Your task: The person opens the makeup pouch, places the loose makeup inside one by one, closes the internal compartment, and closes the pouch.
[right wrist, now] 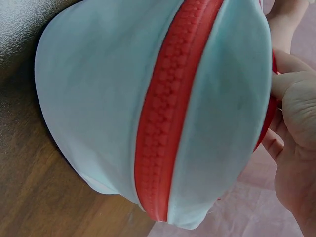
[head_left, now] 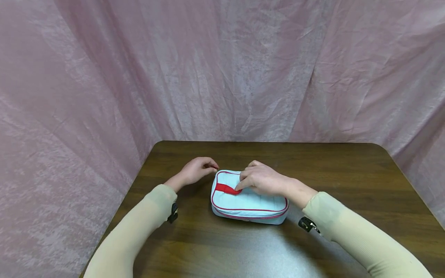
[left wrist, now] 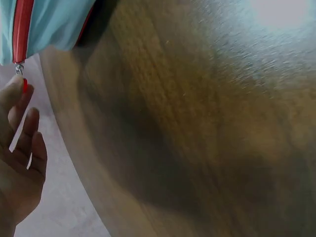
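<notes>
A light blue zippered pouch [head_left: 240, 201] with red piping lies on the table in the head view. My right hand [head_left: 263, 180] is over its top and pinches the red strap handle [head_left: 225, 188] between thumb and fingers. At the pouch's far left corner, my left hand [head_left: 197, 170] grips the red zipper pull [left wrist: 25, 85] between thumb and index finger; the other fingers are loosely bent. The red zipper [right wrist: 163, 113] runs along the pouch's side, and its teeth look closed in the right wrist view. What is inside the pouch is hidden.
The pouch rests on a dark brown wooden table [head_left: 330, 170] with rounded far corners. Pink velvet curtains [head_left: 222, 69] hang behind the table and along its left side. A small black device [head_left: 307, 224] sits at the right wrist, another [head_left: 173, 212] at the left.
</notes>
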Motion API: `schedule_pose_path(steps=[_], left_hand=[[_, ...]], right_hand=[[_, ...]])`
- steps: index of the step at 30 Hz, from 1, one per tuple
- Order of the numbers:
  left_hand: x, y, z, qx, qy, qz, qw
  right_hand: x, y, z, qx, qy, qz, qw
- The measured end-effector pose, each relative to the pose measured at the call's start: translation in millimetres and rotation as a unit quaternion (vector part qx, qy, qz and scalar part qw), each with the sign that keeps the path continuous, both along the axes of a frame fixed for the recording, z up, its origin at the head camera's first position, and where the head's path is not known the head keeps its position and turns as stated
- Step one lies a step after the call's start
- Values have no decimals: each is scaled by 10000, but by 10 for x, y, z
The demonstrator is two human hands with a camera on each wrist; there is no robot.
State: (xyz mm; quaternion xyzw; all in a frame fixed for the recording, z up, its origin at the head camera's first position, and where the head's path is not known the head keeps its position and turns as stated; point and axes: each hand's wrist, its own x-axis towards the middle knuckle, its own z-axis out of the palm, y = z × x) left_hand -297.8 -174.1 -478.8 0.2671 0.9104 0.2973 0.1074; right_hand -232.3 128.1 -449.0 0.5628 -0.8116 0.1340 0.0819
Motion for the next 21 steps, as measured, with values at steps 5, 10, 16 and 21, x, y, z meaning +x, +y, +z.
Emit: schedule_pose_path(steps=[5, 10, 16, 21], left_hand=[[-119, 99, -15, 28, -122, -281, 9995], [-179, 211, -18, 175, -264, -487, 9983], [-182, 270, -13, 132, -370, -432, 9983], [-178, 241, -1, 12, -513, -270, 9983]], right_hand=[[-8, 5, -8, -38, 74, 20, 10000], [-9, 5, -17, -68, 106, 31, 9999], [-4, 32, -31, -150, 43, -36, 9999], [14, 74, 16, -148, -42, -209, 9997]])
